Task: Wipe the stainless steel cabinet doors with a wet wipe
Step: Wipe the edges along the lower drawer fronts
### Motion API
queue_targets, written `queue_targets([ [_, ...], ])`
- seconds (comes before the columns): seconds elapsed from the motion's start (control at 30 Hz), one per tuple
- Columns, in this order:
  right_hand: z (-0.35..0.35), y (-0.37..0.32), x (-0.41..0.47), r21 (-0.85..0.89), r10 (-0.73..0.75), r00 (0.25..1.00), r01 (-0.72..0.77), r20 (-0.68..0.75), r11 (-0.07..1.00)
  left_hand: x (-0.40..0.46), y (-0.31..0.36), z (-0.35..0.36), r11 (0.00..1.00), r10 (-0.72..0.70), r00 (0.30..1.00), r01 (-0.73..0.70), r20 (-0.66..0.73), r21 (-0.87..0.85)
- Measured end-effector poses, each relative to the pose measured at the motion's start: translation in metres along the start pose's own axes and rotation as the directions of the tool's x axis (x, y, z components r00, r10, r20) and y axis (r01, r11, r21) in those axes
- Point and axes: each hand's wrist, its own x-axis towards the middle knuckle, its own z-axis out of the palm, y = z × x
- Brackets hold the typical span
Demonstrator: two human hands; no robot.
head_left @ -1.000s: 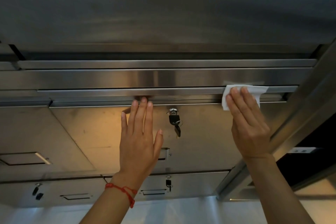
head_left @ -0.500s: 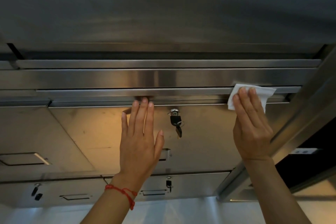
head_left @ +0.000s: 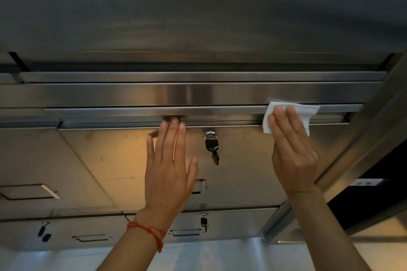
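Note:
A stainless steel cabinet door [head_left: 246,160] fills the middle of the head view, with a steel rail [head_left: 132,111] along its top edge. My right hand [head_left: 293,156] presses a white wet wipe [head_left: 306,112] flat against the right end of that rail with straight fingers. My left hand [head_left: 169,167] lies flat on the door, fingers straight, fingertips touching the rail. A red string bracelet sits on the left wrist.
A lock with a black key [head_left: 212,145] hangs between my hands. A recessed handle [head_left: 199,186] is partly hidden by the left hand. A neighbouring door [head_left: 28,171] lies left, lower doors with keys [head_left: 203,221] below, and a slanted steel post [head_left: 352,160] at right.
My right hand slid the wipe first to the right along the rail, then back left a little. The left hand stayed in place.

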Motion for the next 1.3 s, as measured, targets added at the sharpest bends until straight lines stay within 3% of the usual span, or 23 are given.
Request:
queue_targets([
  [0.13, -0.004, 0.013, 0.000, -0.010, -0.063, 0.998, 0.063, 0.014, 0.998, 0.000, -0.001, -0.001, 1.000, 0.005, 1.000, -0.005, 0.005, 0.008],
  [0.4, -0.006, 0.015, -0.007, -0.040, 0.039, 0.999, -0.039, -0.016, 0.998, 0.000, 0.001, -0.003, 1.000, 0.017, 1.000, -0.017, -0.005, 0.007],
  [0.57, -0.013, 0.033, -0.006, -0.066, -0.044, 0.999, 0.046, 0.028, 0.997, 0.000, 0.000, -0.003, 1.000, 0.015, 1.000, -0.015, 0.000, 0.005],
  [0.73, -0.013, 0.030, -0.010, -0.060, 0.046, 0.999, -0.046, 0.002, 0.997, 0.000, 0.000, -0.001, 1.000, 0.010, 1.000, -0.009, -0.006, 0.007],
  [0.93, -0.010, 0.029, -0.005, -0.027, -0.081, 0.997, 0.082, 0.019, 0.996, -0.001, 0.000, -0.001, 1.000, 0.016, 1.000, -0.016, 0.001, 0.015],
  [1.17, -0.012, 0.028, -0.011, -0.059, 0.052, 0.999, -0.052, -0.001, 0.997, 0.000, -0.001, -0.002, 1.000, 0.014, 1.000, -0.014, 0.003, 0.010],
  [1.3, -0.009, 0.022, -0.008, -0.021, -0.021, 0.999, 0.022, 0.034, 1.000, -0.001, -0.001, -0.001, 1.000, 0.014, 1.000, -0.014, -0.002, 0.005],
])
